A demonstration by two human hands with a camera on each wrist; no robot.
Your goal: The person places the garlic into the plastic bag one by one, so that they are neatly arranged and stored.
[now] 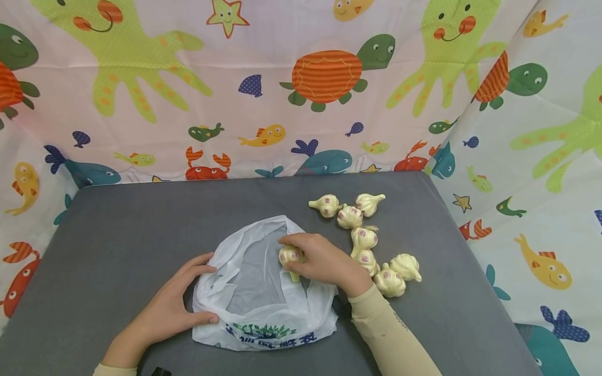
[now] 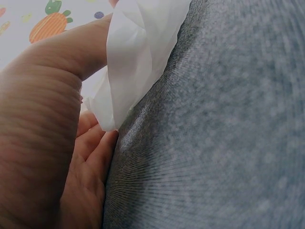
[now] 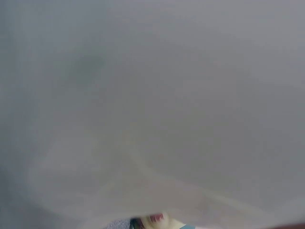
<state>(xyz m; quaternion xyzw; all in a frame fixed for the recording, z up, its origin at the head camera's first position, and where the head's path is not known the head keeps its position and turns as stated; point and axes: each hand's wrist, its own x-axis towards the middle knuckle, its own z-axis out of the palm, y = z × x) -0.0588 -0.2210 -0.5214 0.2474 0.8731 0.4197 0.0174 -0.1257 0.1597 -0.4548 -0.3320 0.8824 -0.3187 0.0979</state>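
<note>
A white plastic bag (image 1: 211, 308) with green and blue print lies with its mouth spread wide in the head view. My left hand (image 1: 171, 305) rests against the bag's left side, thumb and fingers far apart. In the left wrist view, the bag's white film (image 2: 136, 52) passes between that thumb and the fingers (image 2: 93, 148). Over the right part of the bag's mouth, my right hand (image 1: 324, 261) pinches a garlic bulb (image 1: 290, 254), its stem pointing down. Blurred white film (image 3: 157, 95) fills most of the right wrist view.
Several more garlic bulbs (image 1: 349, 216) lie to the right of the bag, running from the back toward the right. The grey tabletop (image 1: 127, 224) meets a cartoon-printed curtain (image 1: 263, 47) behind and at the sides. A small black object (image 1: 161, 372) shows at the bottom edge.
</note>
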